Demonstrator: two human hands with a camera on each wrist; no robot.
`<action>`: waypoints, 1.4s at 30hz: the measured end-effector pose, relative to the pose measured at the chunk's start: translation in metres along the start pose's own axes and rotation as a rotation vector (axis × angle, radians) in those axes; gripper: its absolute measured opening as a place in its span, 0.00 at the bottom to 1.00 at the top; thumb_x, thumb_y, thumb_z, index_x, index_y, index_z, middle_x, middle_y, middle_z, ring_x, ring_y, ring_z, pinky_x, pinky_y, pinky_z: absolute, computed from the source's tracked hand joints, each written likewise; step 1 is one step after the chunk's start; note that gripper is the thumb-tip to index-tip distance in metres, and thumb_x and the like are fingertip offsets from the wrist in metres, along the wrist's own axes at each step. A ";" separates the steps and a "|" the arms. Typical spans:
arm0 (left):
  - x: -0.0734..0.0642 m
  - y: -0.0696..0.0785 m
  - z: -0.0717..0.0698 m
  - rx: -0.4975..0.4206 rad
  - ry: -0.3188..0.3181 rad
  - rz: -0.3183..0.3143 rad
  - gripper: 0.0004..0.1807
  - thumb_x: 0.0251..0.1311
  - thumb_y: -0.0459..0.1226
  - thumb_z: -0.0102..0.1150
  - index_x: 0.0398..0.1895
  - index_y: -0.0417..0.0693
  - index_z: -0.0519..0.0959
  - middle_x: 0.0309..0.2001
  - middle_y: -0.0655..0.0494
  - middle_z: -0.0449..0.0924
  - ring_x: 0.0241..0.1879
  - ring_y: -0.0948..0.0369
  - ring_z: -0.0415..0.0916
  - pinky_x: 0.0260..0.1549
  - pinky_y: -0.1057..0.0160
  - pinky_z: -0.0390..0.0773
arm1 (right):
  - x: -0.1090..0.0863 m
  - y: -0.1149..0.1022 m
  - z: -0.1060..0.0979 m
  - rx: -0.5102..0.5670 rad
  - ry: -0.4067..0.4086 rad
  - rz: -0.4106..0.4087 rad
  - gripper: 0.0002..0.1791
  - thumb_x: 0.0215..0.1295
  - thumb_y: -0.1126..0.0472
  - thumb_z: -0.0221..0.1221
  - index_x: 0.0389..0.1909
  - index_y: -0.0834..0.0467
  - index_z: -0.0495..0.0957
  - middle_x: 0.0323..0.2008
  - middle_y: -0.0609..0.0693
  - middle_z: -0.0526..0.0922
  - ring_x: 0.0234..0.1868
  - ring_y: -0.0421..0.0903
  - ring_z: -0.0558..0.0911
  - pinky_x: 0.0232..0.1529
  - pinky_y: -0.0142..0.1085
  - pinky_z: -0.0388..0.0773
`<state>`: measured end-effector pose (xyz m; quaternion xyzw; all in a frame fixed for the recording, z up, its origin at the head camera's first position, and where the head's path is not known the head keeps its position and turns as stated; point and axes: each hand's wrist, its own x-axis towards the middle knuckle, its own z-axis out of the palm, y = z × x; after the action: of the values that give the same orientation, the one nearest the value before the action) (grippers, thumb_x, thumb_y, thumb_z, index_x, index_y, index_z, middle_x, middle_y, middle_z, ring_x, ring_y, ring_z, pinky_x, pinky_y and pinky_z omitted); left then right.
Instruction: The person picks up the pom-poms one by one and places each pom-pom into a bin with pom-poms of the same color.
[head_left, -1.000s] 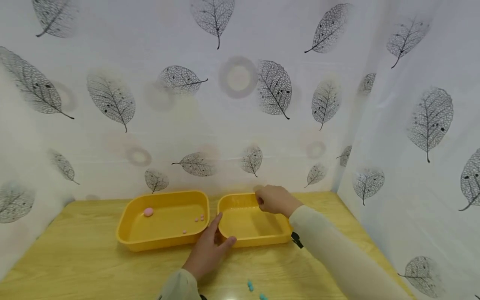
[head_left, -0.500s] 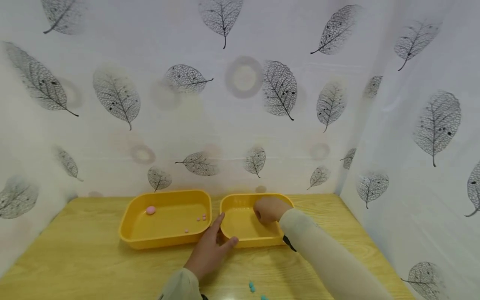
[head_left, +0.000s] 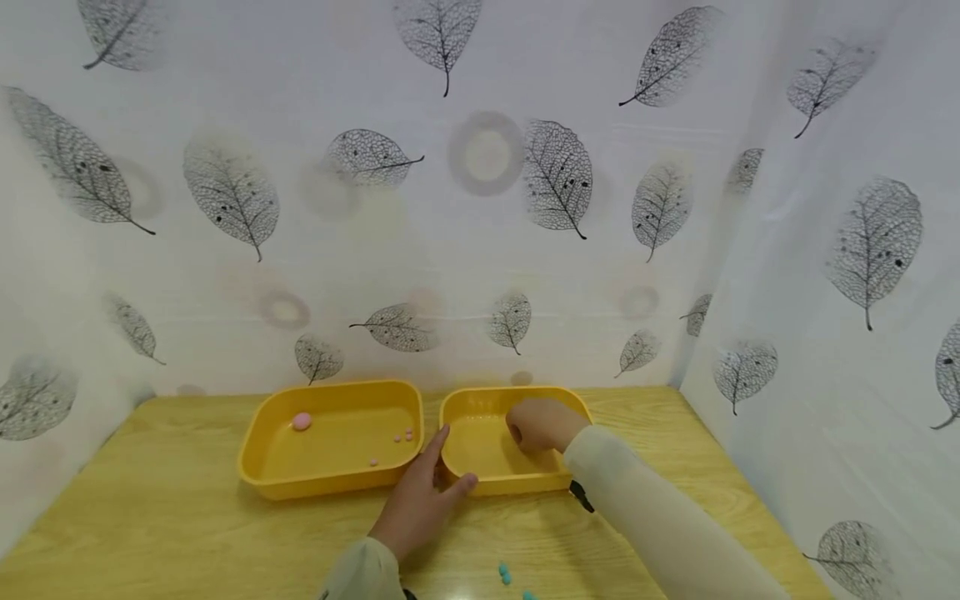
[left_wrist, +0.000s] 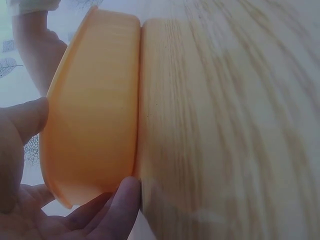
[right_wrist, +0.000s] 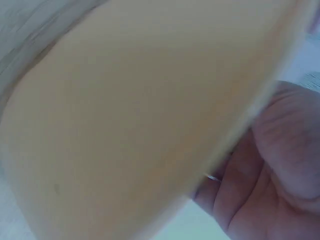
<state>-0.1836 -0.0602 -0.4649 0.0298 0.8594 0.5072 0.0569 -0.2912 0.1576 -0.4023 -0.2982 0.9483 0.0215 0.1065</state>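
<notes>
A small yellow tray [head_left: 517,484] sits on the wooden table. My left hand [head_left: 414,502] grips its near left corner. In the left wrist view the thumb lies at the rim of the tray wall [left_wrist: 95,100], with the fingers [left_wrist: 125,205] round the corner below. My right hand [head_left: 543,423] is down inside this tray with its fingers curled. The right wrist view has the tray wall [right_wrist: 125,115] in front of the fingertips, so I cannot tell whether that hand holds anything.
Left of it stands a larger yellow tray [head_left: 330,485], with a pink oval piece [head_left: 302,421] and several tiny pink pieces [head_left: 408,434] in it. Small turquoise pieces [head_left: 505,573] lie at the table's front. A leaf-patterned curtain [head_left: 465,250] closes off the back and sides.
From above the small tray's back right rim, my right hand has come down into the tray, then barely moved. My left hand stays at the corner. The head view has shifted slightly.
</notes>
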 end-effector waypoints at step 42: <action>-0.002 0.001 0.001 0.018 0.019 0.051 0.50 0.65 0.61 0.64 0.84 0.57 0.53 0.71 0.41 0.71 0.66 0.43 0.71 0.62 0.34 0.71 | -0.133 -0.074 0.023 0.231 0.191 -0.113 0.06 0.65 0.54 0.71 0.37 0.47 0.84 0.33 0.32 0.82 0.30 0.28 0.75 0.34 0.29 0.77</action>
<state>-0.1815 -0.0588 -0.4646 0.0474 0.8634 0.5010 0.0353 -0.1384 0.1738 -0.3942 -0.3374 0.9320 -0.1223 0.0504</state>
